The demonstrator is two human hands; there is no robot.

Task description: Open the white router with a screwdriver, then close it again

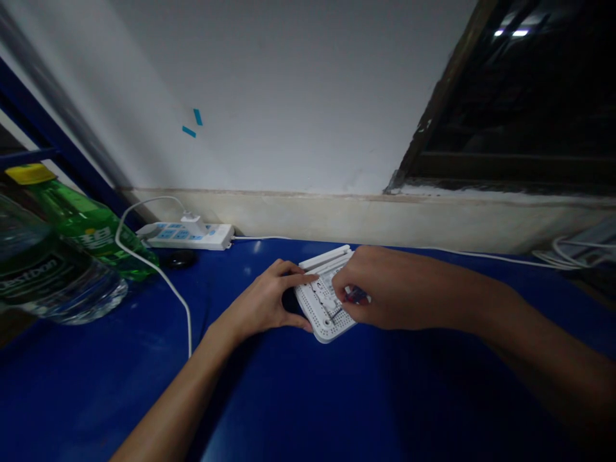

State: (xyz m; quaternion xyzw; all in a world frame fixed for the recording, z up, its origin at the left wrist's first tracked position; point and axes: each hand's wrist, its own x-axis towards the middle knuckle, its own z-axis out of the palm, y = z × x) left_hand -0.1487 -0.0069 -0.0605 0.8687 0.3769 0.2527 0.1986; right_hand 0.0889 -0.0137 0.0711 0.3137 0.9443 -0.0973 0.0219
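Left hand: Our left hand (262, 303) is bracing a white perforated plastic casing (323, 325), its grip clamped across the edges, fingers on the far side and thumb on the near side, apparently to keep the casing from shifting on the table (120, 391).

Right hand: Our right hand (380, 289) is pinching a small screwdriver (357, 295) with a red and blue handle, its grip closed tightly and its metal shaft angling down onto the casing. The fingers are partly hiding the tip.

Casing: The casing is lying flat on the blue table between our hands, near the wall, with its ridged end pointing away from us.

Nearby: A clear water bottle (51, 273) and a green bottle (91, 224) are lying at the left, seemingly kept away from our hands. A white power strip (187, 236) is sitting against the wall, its white cable (154, 266) curving across the table.

Wall: Two blue tape strips (192, 123) are clinging above.
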